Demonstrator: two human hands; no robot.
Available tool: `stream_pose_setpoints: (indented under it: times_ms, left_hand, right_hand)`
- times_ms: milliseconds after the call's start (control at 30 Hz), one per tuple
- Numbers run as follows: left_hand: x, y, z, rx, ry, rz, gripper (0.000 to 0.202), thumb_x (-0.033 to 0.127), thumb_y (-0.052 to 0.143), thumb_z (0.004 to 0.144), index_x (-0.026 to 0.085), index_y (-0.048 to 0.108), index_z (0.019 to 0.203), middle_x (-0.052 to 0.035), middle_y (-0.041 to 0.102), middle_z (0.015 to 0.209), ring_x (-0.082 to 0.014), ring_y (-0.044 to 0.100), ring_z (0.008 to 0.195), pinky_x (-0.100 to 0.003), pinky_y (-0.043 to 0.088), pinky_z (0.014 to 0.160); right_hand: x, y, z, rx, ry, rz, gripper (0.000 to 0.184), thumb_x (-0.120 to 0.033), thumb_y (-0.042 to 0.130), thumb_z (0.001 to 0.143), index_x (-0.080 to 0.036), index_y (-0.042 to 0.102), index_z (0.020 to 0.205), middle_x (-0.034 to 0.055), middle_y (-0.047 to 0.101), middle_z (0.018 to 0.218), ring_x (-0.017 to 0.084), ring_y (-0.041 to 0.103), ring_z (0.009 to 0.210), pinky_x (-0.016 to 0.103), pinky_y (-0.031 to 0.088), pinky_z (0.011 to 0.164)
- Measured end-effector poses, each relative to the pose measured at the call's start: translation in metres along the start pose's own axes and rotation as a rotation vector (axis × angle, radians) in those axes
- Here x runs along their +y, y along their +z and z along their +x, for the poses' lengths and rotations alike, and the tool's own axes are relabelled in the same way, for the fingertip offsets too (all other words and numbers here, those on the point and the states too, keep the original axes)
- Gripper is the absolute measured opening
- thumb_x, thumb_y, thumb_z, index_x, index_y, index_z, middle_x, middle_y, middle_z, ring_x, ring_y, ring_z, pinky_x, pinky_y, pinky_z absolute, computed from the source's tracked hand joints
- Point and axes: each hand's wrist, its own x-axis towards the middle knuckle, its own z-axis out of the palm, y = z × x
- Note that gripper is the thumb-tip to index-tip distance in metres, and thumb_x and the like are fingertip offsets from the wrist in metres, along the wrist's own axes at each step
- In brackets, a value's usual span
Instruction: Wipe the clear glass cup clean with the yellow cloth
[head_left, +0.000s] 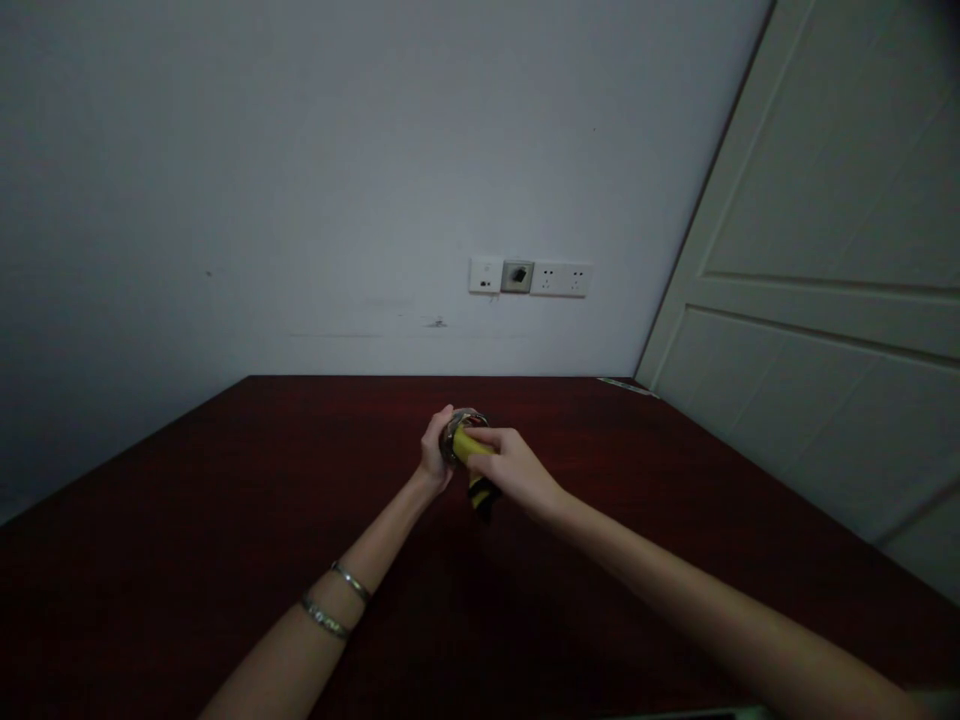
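Observation:
My left hand (434,450) is closed round the side of a small round object (448,437) with a shiny, patterned rim. It looks like a cup or jar, but its exact kind is unclear in the dim light. A yellow cloth (468,445) with black stripes is pinched in my right hand (516,464). Its upper part presses against the round object's opening or face, and its striped end hangs below my right fingers. Both hands are close together above the middle of the table. Two silvery bangles circle my left forearm.
The dark red table (225,520) reaches back to a pale wall (337,180). Sockets and switch plates (559,279) are set in the wall behind my hands. A white panelled door (810,300) stands along the right side. A thin strip (628,386) lies at the far right corner.

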Motion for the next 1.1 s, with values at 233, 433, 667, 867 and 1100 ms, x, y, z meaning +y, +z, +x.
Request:
stream_pose_setpoints:
  times_ms: [233,433,667,867,1100]
  left_hand:
    - [-0.004,0.003,-0.002,0.006,-0.015,-0.03,0.041,0.049,0.06,0.066,0.01,0.068,0.076,-0.0057,0.069,0.067,-0.0164,0.062,0.061,-0.026,0.046,0.063]
    - [0.0,0.001,0.002,0.002,-0.084,-0.04,0.035,0.045,0.055,0.073,0.011,0.065,0.073,-0.0043,0.067,0.06,-0.0153,0.061,0.051,-0.024,0.047,0.049]
    - [0.002,-0.022,0.017,-0.3,-0.707,0.18,0.053,0.057,0.04,0.077,0.009,0.063,0.08,-0.0167,0.069,0.066,-0.0268,0.065,0.048,-0.026,0.04,0.03]
    - [-0.002,-0.034,0.02,-0.6,-0.967,0.155,0.071,0.069,0.037,0.075,0.006,0.065,0.088,-0.0223,0.069,0.072,-0.0279,0.065,0.049,-0.029,0.043,0.029]
    - [-0.002,-0.03,0.016,-0.545,-1.086,0.244,0.077,0.075,0.028,0.075,0.009,0.067,0.075,-0.0206,0.068,0.065,-0.0269,0.063,0.044,-0.029,0.041,0.026]
  right_hand:
    - [0.0,-0.001,0.003,0.141,0.273,0.846,0.005,-0.01,0.046,0.057,-0.014,0.049,0.057,-0.0066,0.038,0.048,0.002,0.029,0.037,0.012,0.017,0.03]
    - [0.003,-0.02,-0.004,0.117,0.311,0.964,0.006,-0.009,0.046,0.062,-0.013,0.05,0.061,-0.0039,0.044,0.05,0.002,0.034,0.036,0.009,0.025,0.029]
    - [0.022,-0.051,0.002,0.321,-0.411,-0.008,0.043,-0.011,0.045,0.074,-0.014,0.061,0.113,0.0096,0.068,0.109,0.018,0.065,0.087,0.03,0.056,0.069]
    - [0.049,-0.067,0.002,-0.215,-1.107,-1.208,0.043,-0.011,0.038,0.09,-0.006,0.045,0.132,0.0187,0.051,0.135,0.027,0.042,0.13,0.037,0.057,0.077]
    - [0.028,-0.061,0.007,-0.421,-1.336,-1.427,0.036,-0.016,0.037,0.094,-0.006,0.05,0.126,0.0197,0.051,0.134,0.022,0.05,0.124,0.026,0.057,0.064]
